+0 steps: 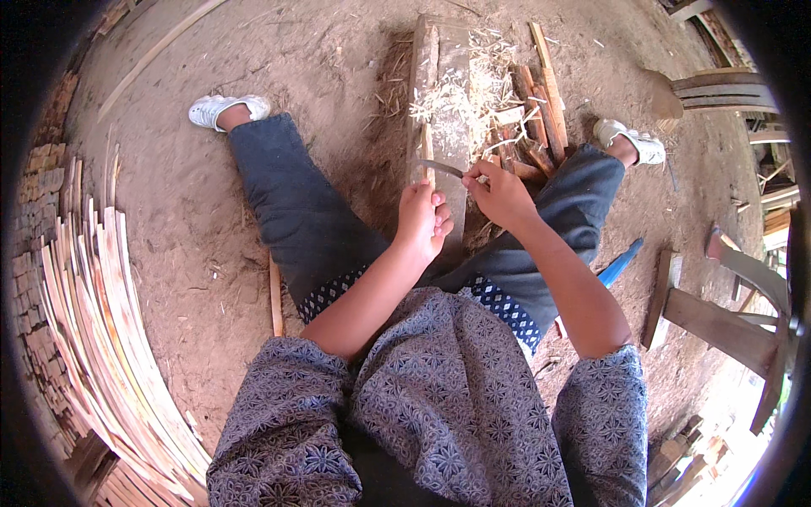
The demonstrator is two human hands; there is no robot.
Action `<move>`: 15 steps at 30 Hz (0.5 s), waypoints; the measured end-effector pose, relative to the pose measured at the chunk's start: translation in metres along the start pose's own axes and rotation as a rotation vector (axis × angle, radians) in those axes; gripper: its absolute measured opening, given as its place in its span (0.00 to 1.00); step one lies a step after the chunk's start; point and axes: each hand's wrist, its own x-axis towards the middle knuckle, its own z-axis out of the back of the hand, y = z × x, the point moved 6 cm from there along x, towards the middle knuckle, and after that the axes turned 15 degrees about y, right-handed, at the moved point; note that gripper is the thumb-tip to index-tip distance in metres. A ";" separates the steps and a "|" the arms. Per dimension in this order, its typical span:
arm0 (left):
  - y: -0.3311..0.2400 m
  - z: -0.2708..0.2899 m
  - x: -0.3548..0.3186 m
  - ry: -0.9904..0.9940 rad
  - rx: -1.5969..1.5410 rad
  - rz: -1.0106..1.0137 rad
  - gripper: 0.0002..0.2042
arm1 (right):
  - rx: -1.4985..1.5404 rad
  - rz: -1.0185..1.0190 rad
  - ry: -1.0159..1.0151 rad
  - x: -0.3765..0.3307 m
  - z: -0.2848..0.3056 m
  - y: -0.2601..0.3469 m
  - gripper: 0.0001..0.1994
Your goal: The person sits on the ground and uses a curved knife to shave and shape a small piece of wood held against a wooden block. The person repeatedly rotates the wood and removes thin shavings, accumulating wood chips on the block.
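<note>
The left hand [422,221] is wrapped tight around a thin pale strip of wood [428,162] that stands up from the fist. The right hand [500,194], just beside it, grips a curved dark knife blade [439,167] whose edge touches the strip. Past both hands lies a long grey wooden block [448,84] with pale shavings [473,89] on it

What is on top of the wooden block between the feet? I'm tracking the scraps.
Pale shavings lie on the block. The left hand stands a thin strip on it; the right hand holds a blade. The hands hide the block's near end.
</note>
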 end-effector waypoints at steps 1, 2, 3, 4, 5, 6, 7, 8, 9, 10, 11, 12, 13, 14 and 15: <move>0.000 0.000 0.001 0.006 0.000 0.002 0.06 | -0.037 -0.008 -0.010 0.001 0.002 0.000 0.12; 0.001 -0.001 0.001 0.000 0.009 -0.007 0.06 | -0.073 -0.015 -0.020 0.003 0.003 0.000 0.12; 0.002 -0.002 0.001 -0.008 0.019 -0.016 0.07 | -0.109 -0.022 -0.029 0.006 0.005 0.001 0.12; 0.003 -0.001 0.000 -0.021 0.029 -0.021 0.07 | -0.114 -0.033 -0.025 0.008 0.005 0.002 0.12; 0.002 0.001 0.000 -0.024 0.027 -0.024 0.07 | -0.120 -0.043 -0.021 0.009 0.004 0.005 0.12; 0.002 0.003 0.000 -0.027 0.025 -0.028 0.07 | -0.125 -0.052 -0.015 0.011 0.002 0.008 0.12; 0.003 0.002 0.001 -0.026 0.019 -0.031 0.07 | -0.140 -0.075 -0.026 0.014 0.000 0.007 0.12; 0.003 0.001 0.002 -0.018 0.037 -0.043 0.07 | -0.156 -0.097 -0.037 0.019 -0.005 0.006 0.12; 0.005 -0.001 0.004 -0.011 0.054 -0.056 0.07 | -0.172 -0.118 -0.046 0.025 -0.010 0.006 0.12; 0.008 -0.002 0.003 -0.008 0.071 -0.059 0.06 | -0.149 -0.191 -0.059 0.037 -0.012 0.006 0.12; 0.010 -0.005 0.004 -0.001 0.055 -0.044 0.06 | -0.140 -0.173 -0.091 0.053 -0.009 -0.003 0.13; 0.009 -0.008 0.007 0.011 0.042 -0.035 0.06 | -0.133 -0.150 -0.130 0.072 -0.005 -0.013 0.13; 0.006 -0.008 0.005 0.004 0.026 -0.028 0.06 | -0.120 -0.123 -0.152 0.082 -0.002 -0.010 0.13; 0.005 -0.009 0.003 -0.006 0.012 -0.019 0.06 | -0.056 -0.160 -0.128 0.089 0.003 -0.016 0.14; 0.003 -0.010 0.001 -0.016 -0.002 -0.007 0.05 | 0.001 -0.125 -0.131 0.086 0.006 -0.020 0.14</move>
